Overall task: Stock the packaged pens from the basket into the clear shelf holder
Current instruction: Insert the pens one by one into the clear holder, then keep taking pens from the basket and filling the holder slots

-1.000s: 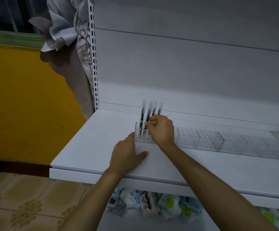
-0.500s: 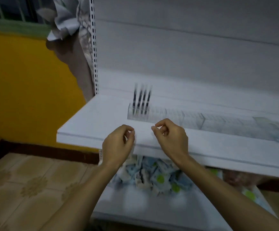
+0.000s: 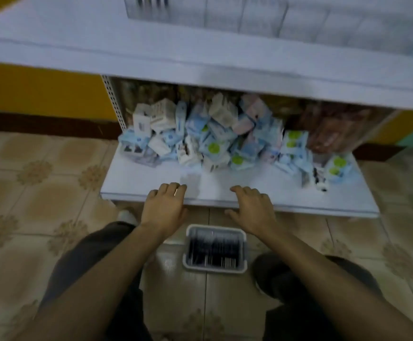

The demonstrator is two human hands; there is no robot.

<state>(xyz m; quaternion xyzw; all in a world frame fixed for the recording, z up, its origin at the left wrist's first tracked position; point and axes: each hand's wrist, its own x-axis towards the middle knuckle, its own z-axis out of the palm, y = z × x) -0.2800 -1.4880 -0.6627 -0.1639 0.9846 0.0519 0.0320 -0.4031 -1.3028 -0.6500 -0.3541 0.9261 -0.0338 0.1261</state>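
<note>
Left grip (image 3: pixel 163 207) hangs empty, fingers loosely spread, at the front edge of the lower shelf (image 3: pixel 139 179). The basket (image 3: pixel 214 269) of packaged pens (image 3: pixel 213 249) sits on the floor just below, between it and the right grip (image 3: pixel 252 209), likewise spread and empty. Labels on the shelf's packets (image 3: pixel 215 148) are too blurred to read

A heap of small blue-and-white packets (image 3: pixel 215 136) was piled on the lower white shelf (image 3: pixel 151 178) — some marked with green circles — with brownish packets (image 3: pixel 333 129) stacked behind at the right. An upper white shelf (image 3: pixel 77 40) was seen above. A perforated upright (image 3: pixel 110 99) was set beside a yellow wall (image 3: pixel 40 92), above a dark skirting (image 3: pixel 40 124) and patterned beige floor tiles (image 3: pixel 35 193).
</note>
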